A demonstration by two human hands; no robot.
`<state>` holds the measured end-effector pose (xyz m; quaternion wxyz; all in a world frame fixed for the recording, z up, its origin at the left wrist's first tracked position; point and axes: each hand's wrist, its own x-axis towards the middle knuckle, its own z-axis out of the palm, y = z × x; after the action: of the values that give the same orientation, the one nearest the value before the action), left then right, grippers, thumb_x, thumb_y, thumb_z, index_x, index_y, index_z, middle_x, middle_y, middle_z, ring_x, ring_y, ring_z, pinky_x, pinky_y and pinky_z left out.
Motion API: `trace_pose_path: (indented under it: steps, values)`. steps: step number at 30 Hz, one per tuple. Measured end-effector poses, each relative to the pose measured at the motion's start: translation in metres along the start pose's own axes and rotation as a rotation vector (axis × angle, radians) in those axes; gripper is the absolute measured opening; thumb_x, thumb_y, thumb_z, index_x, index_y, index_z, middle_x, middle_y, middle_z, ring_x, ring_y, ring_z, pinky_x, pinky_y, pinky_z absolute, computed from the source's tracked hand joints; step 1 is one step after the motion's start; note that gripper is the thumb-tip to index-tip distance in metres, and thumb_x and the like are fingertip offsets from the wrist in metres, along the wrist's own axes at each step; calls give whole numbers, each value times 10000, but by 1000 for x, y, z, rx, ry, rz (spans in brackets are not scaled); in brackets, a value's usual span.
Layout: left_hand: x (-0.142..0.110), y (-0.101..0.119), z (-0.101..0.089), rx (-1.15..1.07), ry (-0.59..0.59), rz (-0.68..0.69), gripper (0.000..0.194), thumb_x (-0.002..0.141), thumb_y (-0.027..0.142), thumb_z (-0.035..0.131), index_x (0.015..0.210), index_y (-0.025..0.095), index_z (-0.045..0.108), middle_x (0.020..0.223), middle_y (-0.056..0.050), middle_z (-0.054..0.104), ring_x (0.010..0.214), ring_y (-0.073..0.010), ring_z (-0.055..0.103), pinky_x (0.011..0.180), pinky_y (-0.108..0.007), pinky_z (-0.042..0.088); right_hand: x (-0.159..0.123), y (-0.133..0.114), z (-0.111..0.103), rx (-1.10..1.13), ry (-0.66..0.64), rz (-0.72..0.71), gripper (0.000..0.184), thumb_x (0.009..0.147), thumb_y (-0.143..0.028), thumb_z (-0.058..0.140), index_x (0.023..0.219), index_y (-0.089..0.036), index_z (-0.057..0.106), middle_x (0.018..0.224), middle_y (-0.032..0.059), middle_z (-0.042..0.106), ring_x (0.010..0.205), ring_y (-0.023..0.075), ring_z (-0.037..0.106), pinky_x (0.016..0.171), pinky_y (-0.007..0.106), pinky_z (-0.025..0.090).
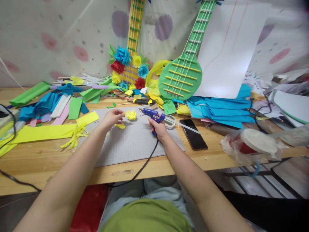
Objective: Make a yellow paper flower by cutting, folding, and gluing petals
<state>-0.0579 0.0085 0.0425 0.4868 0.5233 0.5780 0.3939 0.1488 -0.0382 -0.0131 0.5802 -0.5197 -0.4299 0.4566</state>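
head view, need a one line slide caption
Right hand grips a blue glue gun; left hand holds a yellow paper flower over a grey mat.

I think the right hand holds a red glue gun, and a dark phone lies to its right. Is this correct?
Not quite: in the head view, the glue gun in the right hand is blue. The phone does lie to its right.

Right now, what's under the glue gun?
The grey mat shows below the glue gun, which the right hand holds; its black cord trails down over the mat. Whatever lies directly behind gun and hand is covered.
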Motion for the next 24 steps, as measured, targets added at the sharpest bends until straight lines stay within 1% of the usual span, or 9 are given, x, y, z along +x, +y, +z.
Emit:
trace_pose_path:
  steps: [2,5,10,14,19,24]
  values:
    - [4,2,1,52,-33,-14,270,483,271,721,656,140,561,592,17,527,502,-67,451,446,-197,433,0,0,0,2,-2,7,290,628,-423,645,564,-170,519,497,-36,511,337,53,381,344,206,280]
    - [10,-1,4,106,-44,-42,308,470,264,738,677,147,542,581,24,517,495,-68,444,434,-188,403,-1,-2,0,-5,-1,16,300,631,-426,640,547,-167,516,498,-33,510,339,50,384,346,204,282]
    - [16,-7,8,145,-8,-61,317,555,199,689,784,169,471,581,42,506,468,-67,459,442,-188,406,-1,-2,0,-2,7,35,301,624,-427,641,543,-168,511,503,-33,516,338,47,382,344,205,289]
    - [16,-8,11,174,25,-71,301,602,186,660,806,176,438,557,64,466,434,-55,431,439,-188,413,0,1,-1,-5,0,28,306,633,-432,636,551,-166,508,507,-34,510,339,46,388,342,201,283]
    - [15,-10,13,228,26,-47,277,648,178,628,804,187,399,547,74,459,379,-44,405,400,-177,381,0,1,-1,-13,0,25,309,630,-440,634,554,-169,505,500,-37,509,337,47,381,347,205,285]
    - [21,-16,11,286,-16,1,289,666,212,624,818,194,378,599,61,499,362,-48,431,379,-183,369,0,1,-1,-20,-5,34,310,627,-450,637,566,-173,513,504,-34,515,344,52,388,350,209,288]
